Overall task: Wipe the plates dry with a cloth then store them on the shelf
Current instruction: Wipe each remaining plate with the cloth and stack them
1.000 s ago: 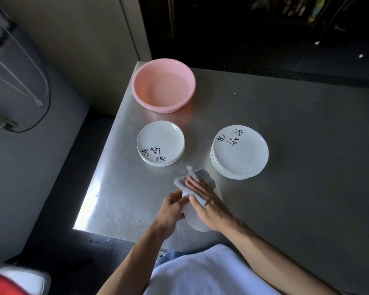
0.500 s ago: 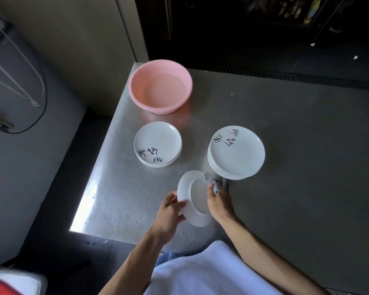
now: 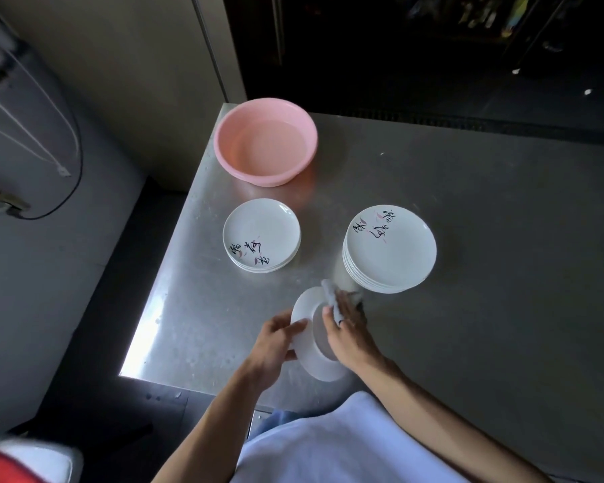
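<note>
Since half a second ago the right hand (image 3: 349, 336) has slid from the far rim of the round white plate (image 3: 316, 364) onto its raised foot ring, bringing the small pale grey cloth (image 3: 331, 295) with it. The plate's tilt is much the same.

The plate is held on edge between the two hands, above the near edge of the grey brushed-steel counter (image 3: 502, 280), with its underside turned toward the right hand. The left hand (image 3: 276, 343) grips the plate's left rim, thumb laid on the face that shows and fingers curled behind it. The right hand holds the cloth between thumb and fingers and presses it against the plate's upper part. A tuft of cloth sticks out past the fingertips.

Just beyond the right hand's fingertips stands a tall stack of white plates with black brush lettering (image 3: 391, 249). Its near edge is close to the cloth, but whether they touch cannot be told. Farther out from the left hand sits a low stack of smaller white lettered plates (image 3: 261, 235). Beyond that, at the counter's far left corner, is a round pink plastic basin (image 3: 265, 141).
</note>
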`<state>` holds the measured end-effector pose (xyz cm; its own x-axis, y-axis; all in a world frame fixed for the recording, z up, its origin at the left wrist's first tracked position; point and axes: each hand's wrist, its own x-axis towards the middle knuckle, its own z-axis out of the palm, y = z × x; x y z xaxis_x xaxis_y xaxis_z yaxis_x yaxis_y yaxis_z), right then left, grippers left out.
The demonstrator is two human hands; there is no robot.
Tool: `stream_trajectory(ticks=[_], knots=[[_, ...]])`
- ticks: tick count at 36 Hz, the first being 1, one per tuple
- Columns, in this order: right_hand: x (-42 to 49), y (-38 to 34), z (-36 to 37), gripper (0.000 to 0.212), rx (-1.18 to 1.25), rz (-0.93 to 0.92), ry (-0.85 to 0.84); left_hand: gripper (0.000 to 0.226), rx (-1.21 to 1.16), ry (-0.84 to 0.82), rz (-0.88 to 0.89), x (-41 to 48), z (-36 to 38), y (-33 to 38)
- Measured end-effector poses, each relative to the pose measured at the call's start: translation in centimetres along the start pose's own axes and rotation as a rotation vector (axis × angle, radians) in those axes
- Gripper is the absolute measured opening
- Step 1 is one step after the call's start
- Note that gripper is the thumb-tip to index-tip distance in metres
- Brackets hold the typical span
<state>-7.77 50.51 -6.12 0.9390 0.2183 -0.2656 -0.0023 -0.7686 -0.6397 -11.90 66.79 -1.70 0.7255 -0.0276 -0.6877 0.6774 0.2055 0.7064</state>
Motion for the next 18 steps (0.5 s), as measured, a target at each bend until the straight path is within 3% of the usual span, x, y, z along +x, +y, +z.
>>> stream_trajectory(ticks=[4,6,8,10,13,16,18], knots=[[-2.6,-1.2,-1.3,0.054,0.028,-0.485,-0.055,0.024,0.000,-0.026,-0.004,-0.1,-0.3,-0.5],[-3.0,-0.7,-1.3,0.049,0.032,-0.560,-0.074,0.022,-0.017,-0.030,0.005,-0.3,-0.4,-0.9],[-2.4,0.2,-1.0,0.049,0.032,-0.490,-0.033,0.022,-0.069,-0.055,0.020,-0.4,-0.4,-1.1],[-1.7,0.2,-1.0,0.052,0.077,-0.209,-0.008,0.027,-0.153,-0.060,0.010,-0.2,-0.3,-1.7],[-0.4,-0.4,-1.2,0.052,0.281,0.220,-0.020,0.016,-0.278,0.033,-0.021,0.2,0.0,-2.3],[-0.5,-1.1,-1.2,0.051,0.358,0.225,-0.014,0.022,-0.244,0.122,-0.036,0.5,-0.2,-1.8],[-1.1,-1.5,-0.8,0.055,0.306,0.082,-0.057,0.028,-0.166,0.110,-0.040,0.6,-0.5,-1.3]])
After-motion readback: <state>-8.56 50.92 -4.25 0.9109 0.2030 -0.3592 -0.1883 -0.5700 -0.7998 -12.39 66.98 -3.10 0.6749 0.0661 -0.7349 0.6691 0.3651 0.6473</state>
